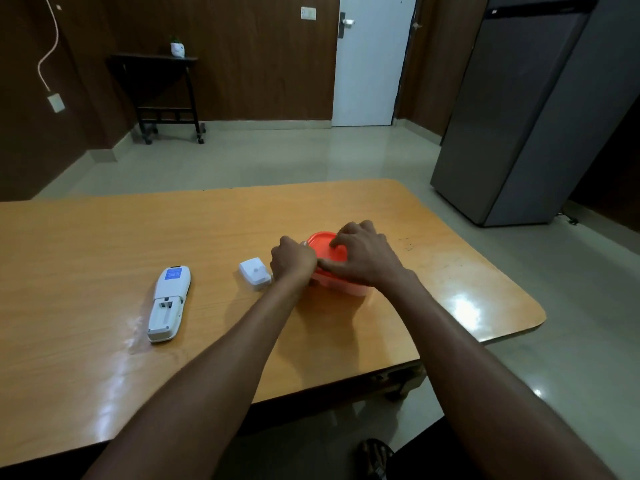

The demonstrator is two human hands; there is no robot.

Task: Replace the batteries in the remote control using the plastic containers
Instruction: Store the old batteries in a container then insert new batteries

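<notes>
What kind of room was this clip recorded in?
Probably a room in a home or small office: a wooden table on a tiled floor, a grey refrigerator to the right, and wood-panelled walls around a white door.

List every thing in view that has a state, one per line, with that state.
remote control: face down, battery compartment open and empty
battery cover: off, lying on the table
orange container: lid on
left hand: gripping the container's side
right hand: fingers curled on the lid
door: closed
fridge: closed
</notes>
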